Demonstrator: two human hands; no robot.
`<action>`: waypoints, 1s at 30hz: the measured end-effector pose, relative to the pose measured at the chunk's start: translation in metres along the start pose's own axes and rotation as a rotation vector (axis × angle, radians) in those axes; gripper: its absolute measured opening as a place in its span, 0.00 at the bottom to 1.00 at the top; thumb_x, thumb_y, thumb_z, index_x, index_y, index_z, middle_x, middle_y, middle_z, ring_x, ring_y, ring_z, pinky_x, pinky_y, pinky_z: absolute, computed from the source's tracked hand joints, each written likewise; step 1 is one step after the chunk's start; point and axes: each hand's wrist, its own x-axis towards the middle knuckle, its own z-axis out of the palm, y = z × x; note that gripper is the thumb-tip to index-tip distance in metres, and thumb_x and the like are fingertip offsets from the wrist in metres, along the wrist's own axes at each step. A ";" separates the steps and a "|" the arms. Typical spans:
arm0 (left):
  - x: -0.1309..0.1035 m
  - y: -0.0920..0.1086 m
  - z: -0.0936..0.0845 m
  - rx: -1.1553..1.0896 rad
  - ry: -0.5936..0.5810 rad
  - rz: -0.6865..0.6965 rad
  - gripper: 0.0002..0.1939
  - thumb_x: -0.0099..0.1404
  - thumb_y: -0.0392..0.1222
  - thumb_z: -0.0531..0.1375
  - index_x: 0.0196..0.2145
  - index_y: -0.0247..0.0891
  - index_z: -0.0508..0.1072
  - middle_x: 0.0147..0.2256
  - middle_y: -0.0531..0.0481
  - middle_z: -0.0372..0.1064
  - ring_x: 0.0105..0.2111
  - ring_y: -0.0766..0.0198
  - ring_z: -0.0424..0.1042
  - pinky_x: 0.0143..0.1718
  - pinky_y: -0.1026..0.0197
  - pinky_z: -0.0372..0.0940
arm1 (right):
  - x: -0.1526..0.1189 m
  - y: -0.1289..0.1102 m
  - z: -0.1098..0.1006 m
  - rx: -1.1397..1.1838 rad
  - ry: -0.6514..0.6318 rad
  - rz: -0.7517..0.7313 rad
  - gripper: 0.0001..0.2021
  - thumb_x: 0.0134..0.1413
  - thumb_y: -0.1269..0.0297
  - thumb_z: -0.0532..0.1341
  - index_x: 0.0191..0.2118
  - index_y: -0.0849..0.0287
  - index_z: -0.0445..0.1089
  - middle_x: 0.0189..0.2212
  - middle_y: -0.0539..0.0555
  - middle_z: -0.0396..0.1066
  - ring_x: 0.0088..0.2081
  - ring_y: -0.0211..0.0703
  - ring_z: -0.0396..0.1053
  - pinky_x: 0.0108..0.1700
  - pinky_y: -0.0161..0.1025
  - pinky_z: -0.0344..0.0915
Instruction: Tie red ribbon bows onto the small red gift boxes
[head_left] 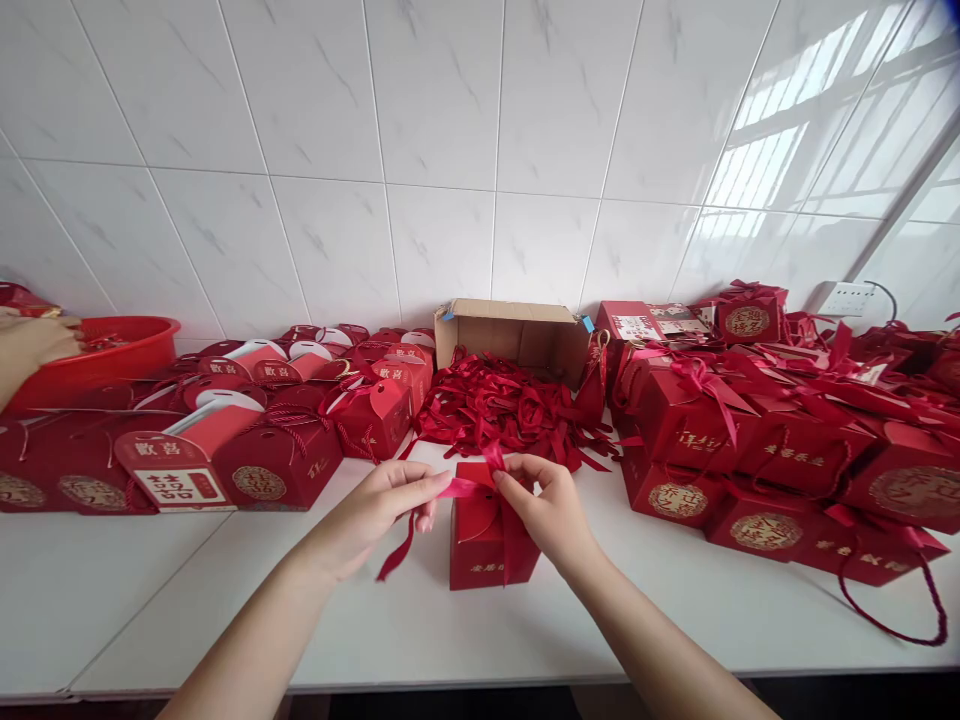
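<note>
A small red gift box [487, 550] with gold lettering stands upright near the front of the white table. Over its top runs a red ribbon [463, 488]. My left hand [375, 515], to the left of the box, pinches one part of the ribbon between thumb and fingers, and a loose tail hangs below it. On the right, my right hand [547, 505] is closed on another part of the ribbon above the box's top. The fingertips partly hide the ribbon where it crosses the lid.
Behind the box, red ribbons [510, 405] spill from a cardboard box [510, 335]. Red gift boxes [281, 470] fill the left, and ribboned ones [757, 520] are stacked right. Another person's arm [34, 350] reaches over a red basin [135, 350] at far left.
</note>
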 end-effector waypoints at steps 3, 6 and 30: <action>0.005 0.029 0.009 0.048 -0.035 0.128 0.18 0.63 0.50 0.56 0.19 0.39 0.69 0.20 0.52 0.66 0.25 0.64 0.65 0.34 0.60 0.62 | -0.001 -0.004 0.003 -0.111 -0.048 -0.086 0.09 0.50 0.62 0.57 0.28 0.56 0.73 0.24 0.51 0.71 0.28 0.40 0.63 0.35 0.38 0.59; 0.023 0.052 0.021 0.076 -0.089 0.187 0.19 0.62 0.54 0.56 0.21 0.39 0.71 0.23 0.51 0.69 0.28 0.62 0.69 0.36 0.59 0.64 | -0.003 -0.005 0.003 -0.156 -0.109 -0.173 0.08 0.50 0.63 0.57 0.26 0.57 0.71 0.26 0.51 0.70 0.34 0.43 0.63 0.40 0.40 0.59; 0.008 -0.004 0.017 0.390 0.221 0.256 0.05 0.61 0.41 0.55 0.29 0.39 0.68 0.33 0.51 0.70 0.37 0.60 0.69 0.42 0.57 0.64 | -0.003 0.003 0.007 0.133 -0.073 -0.078 0.14 0.50 0.54 0.62 0.31 0.57 0.58 0.27 0.50 0.65 0.29 0.38 0.62 0.31 0.35 0.59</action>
